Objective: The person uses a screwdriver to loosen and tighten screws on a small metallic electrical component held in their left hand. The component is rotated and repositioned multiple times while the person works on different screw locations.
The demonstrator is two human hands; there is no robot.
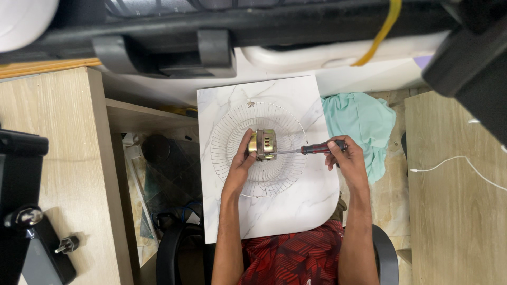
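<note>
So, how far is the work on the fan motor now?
Done: the wire fan guard lies flat on the marble board, with the motor on its middle. In hand: the left hand steadies the motor while the right hand holds a red-handled screwdriver, tip at the motor's side. Left: the motor's casing looks closed; how many screws remain cannot be seen.

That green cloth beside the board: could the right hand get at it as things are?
Probably yes. The green cloth lies just beyond the right hand with nothing between them, but the hand's grip is full with the screwdriver, so it would need to let that go first.
</note>
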